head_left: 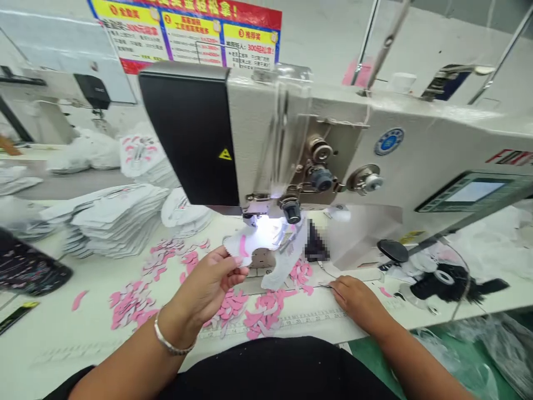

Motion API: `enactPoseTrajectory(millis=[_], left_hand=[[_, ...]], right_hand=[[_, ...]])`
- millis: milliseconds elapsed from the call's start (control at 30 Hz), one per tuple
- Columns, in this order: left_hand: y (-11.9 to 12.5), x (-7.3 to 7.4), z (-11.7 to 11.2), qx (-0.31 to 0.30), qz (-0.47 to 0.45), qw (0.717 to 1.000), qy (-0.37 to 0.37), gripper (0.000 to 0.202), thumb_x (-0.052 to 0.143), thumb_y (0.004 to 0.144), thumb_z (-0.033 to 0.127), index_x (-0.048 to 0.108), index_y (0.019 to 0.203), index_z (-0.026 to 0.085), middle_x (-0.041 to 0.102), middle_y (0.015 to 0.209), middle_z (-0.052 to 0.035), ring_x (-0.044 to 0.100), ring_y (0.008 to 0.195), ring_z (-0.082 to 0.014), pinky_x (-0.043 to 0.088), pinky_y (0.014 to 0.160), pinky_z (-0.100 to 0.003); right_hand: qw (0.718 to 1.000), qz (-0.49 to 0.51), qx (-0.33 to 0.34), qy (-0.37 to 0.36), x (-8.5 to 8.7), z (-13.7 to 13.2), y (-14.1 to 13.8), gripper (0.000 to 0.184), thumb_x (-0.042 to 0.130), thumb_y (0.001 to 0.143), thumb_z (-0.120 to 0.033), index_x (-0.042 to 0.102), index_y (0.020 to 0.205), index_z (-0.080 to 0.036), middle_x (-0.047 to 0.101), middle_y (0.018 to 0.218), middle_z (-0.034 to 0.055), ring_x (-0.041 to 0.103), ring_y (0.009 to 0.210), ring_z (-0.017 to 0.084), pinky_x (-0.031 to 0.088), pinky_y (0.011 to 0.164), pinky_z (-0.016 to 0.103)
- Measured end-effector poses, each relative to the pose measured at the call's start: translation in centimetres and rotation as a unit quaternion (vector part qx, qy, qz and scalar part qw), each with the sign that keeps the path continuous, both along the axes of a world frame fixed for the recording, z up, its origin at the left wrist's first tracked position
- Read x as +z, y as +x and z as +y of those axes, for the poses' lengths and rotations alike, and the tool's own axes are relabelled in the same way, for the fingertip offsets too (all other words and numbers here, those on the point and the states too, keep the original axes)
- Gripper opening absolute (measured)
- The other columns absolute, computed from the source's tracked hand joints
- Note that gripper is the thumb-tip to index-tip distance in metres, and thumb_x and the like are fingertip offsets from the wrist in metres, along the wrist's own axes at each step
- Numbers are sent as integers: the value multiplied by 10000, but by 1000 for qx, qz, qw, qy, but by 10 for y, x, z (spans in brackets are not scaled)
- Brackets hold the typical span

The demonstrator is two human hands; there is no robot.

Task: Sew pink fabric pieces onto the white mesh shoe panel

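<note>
My left hand (219,278) pinches the near left edge of a white fabric piece (233,244) between thumb and fingers. A curved pink patch (243,246) lies on that fabric, close to my fingertips. The fabric runs under the lit needle area of a sewing machine (266,139), whose head hides part of it. Further right, my right hand (353,297) rests on the table with its fingers curled round a thin, pointed metal tool (325,285); its kind is mostly hidden. Loose pink patches (266,311) lie in heaps between and left of my hands.
Stacks of white fabric pieces (116,216) stand on the left. A printed ruler strip (308,319) runs along the table's front. Right of my right hand lie a black thread spool (437,286) and white material (491,239). Another sewing machine (50,100) stands at the back left.
</note>
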State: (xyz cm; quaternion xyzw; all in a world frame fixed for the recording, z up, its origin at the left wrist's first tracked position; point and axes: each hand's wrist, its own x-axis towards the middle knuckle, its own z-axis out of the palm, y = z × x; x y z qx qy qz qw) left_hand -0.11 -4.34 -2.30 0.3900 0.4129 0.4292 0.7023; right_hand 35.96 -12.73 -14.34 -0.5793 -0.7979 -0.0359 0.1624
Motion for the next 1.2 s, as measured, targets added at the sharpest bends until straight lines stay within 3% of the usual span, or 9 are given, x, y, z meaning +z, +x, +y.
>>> enactPoseTrajectory(millis=[100,200,267,333,467,600,767,1200], left_hand=[[-1,-5,-2,-23,2,1000,-16,209,747,780,172,603,929,155,613,822,-12,619,686,-104,527,574,-169],[1,-8,-8,-47,-11,998,-27,207,753,783,188,585,902,161,595,735,8,561,593,-80,460,501,-151],[4,-8,-15,-68,-18,997,-35,203,749,789,193,574,884,161,590,685,10,538,552,-75,436,484,-149],[8,-6,-22,-89,-22,995,-36,199,746,801,201,565,876,163,603,669,4,541,542,-78,437,491,-154],[14,-1,-33,-130,-41,990,-26,216,741,837,238,584,968,168,649,699,-17,584,582,-93,484,561,-174],[18,2,-38,-142,-64,988,-14,267,738,849,248,598,1057,157,672,726,-37,607,622,-101,509,609,-182],[24,0,-39,-145,-81,986,-8,266,735,849,237,607,1065,150,661,738,-33,613,667,-112,522,624,-191],[26,-2,-45,-144,-78,987,0,255,746,835,241,618,1036,152,683,721,-48,608,638,-119,511,619,-197]], right_hand=[[999,36,-17,16,11,0,-9,191,434,960,-182,625,966,-179,626,833,58,638,762,214,540,709,358],[984,170,-50,31,40,-3,-36,161,447,972,-242,579,886,-210,585,747,9,607,681,173,516,645,296],[972,227,-16,55,64,-5,-60,177,425,984,-250,567,883,-218,585,717,-4,596,643,158,502,612,273],[965,244,48,84,86,-5,-86,164,430,993,-270,586,994,-218,653,831,21,643,740,161,523,657,267],[965,182,131,138,110,1,-124,320,380,1037,-395,537,1194,-165,704,1024,89,679,911,200,552,777,317],[965,99,113,214,111,6,-140,312,360,1046,-390,544,1103,-145,715,930,99,680,816,219,542,705,334],[963,57,92,245,108,6,-144,293,378,1045,-375,549,1065,-138,705,870,91,665,774,216,521,691,333],[974,79,110,179,104,3,-140,278,370,1041,-364,574,994,-181,671,867,78,599,741,194,478,689,328]])
